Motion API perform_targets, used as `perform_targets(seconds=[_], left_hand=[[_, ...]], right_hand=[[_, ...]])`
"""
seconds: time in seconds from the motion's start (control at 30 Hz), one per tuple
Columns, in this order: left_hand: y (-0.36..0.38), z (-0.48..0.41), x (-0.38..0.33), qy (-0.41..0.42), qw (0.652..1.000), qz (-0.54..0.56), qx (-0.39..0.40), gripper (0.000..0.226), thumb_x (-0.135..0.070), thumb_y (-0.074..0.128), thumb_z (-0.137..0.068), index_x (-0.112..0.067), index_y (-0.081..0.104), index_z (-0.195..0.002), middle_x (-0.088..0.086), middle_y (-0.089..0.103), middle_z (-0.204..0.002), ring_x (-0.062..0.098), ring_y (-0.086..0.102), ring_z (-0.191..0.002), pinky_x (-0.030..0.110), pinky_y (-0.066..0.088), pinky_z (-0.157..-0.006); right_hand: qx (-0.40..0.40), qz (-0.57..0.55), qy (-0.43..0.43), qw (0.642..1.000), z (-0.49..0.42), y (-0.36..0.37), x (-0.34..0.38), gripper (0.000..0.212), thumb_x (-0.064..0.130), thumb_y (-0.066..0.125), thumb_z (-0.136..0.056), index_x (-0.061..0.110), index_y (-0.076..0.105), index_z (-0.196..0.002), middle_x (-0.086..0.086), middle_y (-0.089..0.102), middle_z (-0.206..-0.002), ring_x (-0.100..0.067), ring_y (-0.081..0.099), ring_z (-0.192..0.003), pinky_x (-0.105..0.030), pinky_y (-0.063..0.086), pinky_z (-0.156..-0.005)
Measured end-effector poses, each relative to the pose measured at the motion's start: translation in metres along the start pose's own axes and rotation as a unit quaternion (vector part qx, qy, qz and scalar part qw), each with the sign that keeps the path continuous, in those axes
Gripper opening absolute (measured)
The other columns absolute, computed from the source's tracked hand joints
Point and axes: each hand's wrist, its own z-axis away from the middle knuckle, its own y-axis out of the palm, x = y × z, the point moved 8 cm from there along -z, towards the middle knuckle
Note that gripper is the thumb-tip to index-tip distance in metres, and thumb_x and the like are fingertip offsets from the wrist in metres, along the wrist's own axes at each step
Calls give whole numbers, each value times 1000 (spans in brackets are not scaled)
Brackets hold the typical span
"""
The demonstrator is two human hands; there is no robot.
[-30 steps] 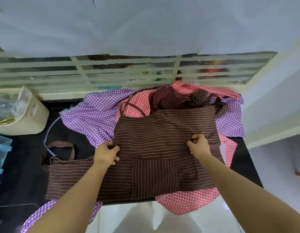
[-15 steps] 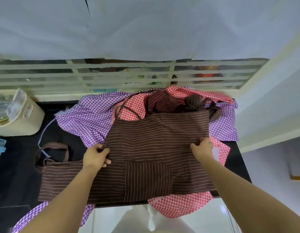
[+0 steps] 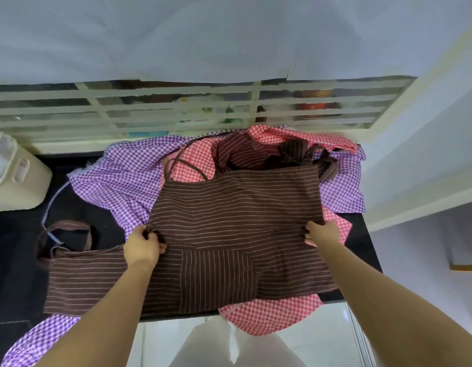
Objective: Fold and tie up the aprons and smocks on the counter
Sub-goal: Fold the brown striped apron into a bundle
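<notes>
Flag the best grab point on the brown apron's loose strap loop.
Pinch the strap loop at its arched top, coming from above: it lies open on the black counter, uncovered there, while its base runs into the brown striped apron.

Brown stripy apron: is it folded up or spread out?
Spread out. The brown striped fabric apron lies open across the black counter, pocket showing; the left hand and right hand pinch its sides.

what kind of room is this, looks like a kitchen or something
Probably a home kitchen or utility corner: a black counter runs under a louvred window, a cream plastic container stands at its left end, and a brown striped apron is spread across it.
</notes>
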Motion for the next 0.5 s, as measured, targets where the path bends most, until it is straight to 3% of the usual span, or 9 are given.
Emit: perform_targets(seconds=[0.1,0.17,0.27,0.37,0.43,0.5], left_hand=[[-8,1,-1,-7,1000,5,-17,26,-8,47,-100,-10,52,-126,4,65,-72,21,67,-66,40,55,-85],[-18,3,-3,-3,999,11,-34,20,-9,51,-98,-10,55,-118,1,63,-71,20,66,-65,43,56,-86],[-34,8,-8,19,998,0,-56,13,-11,55,-97,-13,59,-109,6,68,-87,18,66,-66,44,57,-85],[-48,17,-11,44,996,24,-75,15,-8,55,-96,-12,57,-111,10,68,-99,19,67,-66,41,59,-77],[-55,23,-12,58,994,52,-82,20,-4,51,-97,-11,54,-115,9,67,-92,21,67,-65,39,59,-72],[-62,33,-10,71,991,70,-91,21,-1,46,-98,-13,51,-115,7,65,-81,24,67,-65,45,58,-77]], right_hand=[[0,-4,-6,1000,0,-2,3,28,6,53,-98,3,54,-126,-12,63,-115,-18,67,-73,-30,57,-68],[-18,-8,-28,999,3,-9,8,27,5,53,-98,4,53,-125,-10,61,-108,-19,68,-74,-30,58,-69],[-52,-13,-62,997,10,-22,17,29,4,58,-95,8,50,-122,-10,63,-108,-21,70,-76,-32,60,-71],[-48,-27,-116,992,22,-29,28,43,6,57,-95,18,37,-132,-13,61,-110,-26,69,-83,-34,59,-76],[-22,-41,-181,982,36,-33,37,46,5,52,-97,24,33,-135,-10,61,-104,-26,67,-84,-30,56,-75],[-1,-21,-251,968,53,-36,43,45,1,51,-96,28,39,-131,-6,62,-105,-23,65,-84,-27,54,-72]])
